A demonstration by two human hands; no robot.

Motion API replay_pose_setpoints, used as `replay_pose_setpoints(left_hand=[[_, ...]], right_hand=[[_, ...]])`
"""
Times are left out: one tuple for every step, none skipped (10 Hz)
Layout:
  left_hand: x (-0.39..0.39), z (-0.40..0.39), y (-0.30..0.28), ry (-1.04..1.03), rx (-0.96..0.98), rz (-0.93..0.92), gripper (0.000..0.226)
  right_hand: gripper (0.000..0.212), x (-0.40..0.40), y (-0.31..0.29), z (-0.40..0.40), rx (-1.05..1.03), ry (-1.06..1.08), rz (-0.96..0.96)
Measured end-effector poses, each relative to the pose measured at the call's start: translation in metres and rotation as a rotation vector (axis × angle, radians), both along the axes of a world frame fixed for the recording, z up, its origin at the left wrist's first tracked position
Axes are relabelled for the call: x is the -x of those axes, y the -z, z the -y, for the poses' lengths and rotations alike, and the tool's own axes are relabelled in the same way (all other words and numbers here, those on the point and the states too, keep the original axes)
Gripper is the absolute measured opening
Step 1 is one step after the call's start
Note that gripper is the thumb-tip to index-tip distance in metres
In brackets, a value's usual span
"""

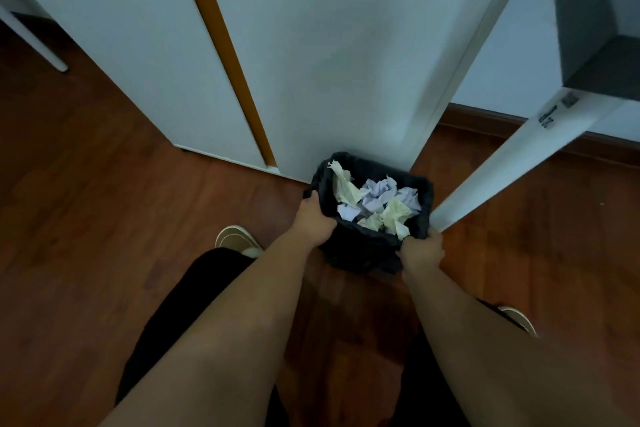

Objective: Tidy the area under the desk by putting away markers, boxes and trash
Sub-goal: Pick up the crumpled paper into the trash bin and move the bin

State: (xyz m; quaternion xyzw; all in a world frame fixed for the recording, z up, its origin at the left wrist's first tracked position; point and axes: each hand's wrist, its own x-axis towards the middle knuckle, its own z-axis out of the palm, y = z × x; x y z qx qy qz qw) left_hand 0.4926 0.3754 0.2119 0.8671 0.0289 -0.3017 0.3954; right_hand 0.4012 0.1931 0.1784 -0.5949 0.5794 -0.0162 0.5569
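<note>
Left hand: my left hand (313,218) grips the near-left rim of the bin, fingers (310,196) curled over the edge and clamped on the black liner.
Right hand: my right hand (423,251) grips the near-right corner of the same rim, fingers curled round it and closed tight on the liner; the fingertips themselves are hidden.
Bin: the small bin (374,255) with a black bag sits low between my two hands, close to the wooden floor (104,184); I cannot tell whether it rests on the floor or hangs just above it.
Trash: crumpled paper (377,204), white, pale lilac and yellowish, fills the bin nearly to the rim.
Surroundings: a white cabinet (311,62) with an orange strip (221,55) stands just beyond the bin, at its far side; a white worktop leg (512,166) slants down and ends just right of the bin, near my right hand.
Feet: my shoes (235,239) show near, one left and one right of my arms.
</note>
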Motion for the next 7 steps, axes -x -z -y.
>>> replay_pose_setpoints(left_hand=[[-0.010, 0.010, 0.002, -0.021, 0.037, -0.039, 0.075], [-0.015, 0.011, 0.002, 0.040, 0.034, -0.076, 0.097], [-0.009, 0.002, 0.006, 0.064, 0.034, 0.007, 0.097], [0.022, -0.012, 0.000, 0.071, -0.006, 0.122, 0.077], [0.061, -0.026, -0.004, 0.059, -0.046, 0.134, 0.055], [0.092, -0.022, -0.018, 0.028, -0.010, 0.010, 0.035], [0.134, -0.004, -0.036, 0.159, 0.030, 0.007, 0.035]], right_hand=[[0.041, -0.009, -0.010, -0.006, 0.053, 0.144, 0.014], [0.040, -0.018, -0.015, -0.003, 0.021, 0.258, 0.038], [0.053, -0.011, -0.019, 0.003, -0.101, 0.280, 0.111], [0.057, 0.003, -0.025, 0.010, -0.211, 0.289, 0.178], [0.060, 0.008, -0.054, 0.013, -0.244, 0.271, 0.151], [0.065, 0.012, -0.089, 0.008, -0.272, 0.274, 0.179], [0.069, 0.031, -0.123, 0.016, -0.349, 0.317, 0.286]])
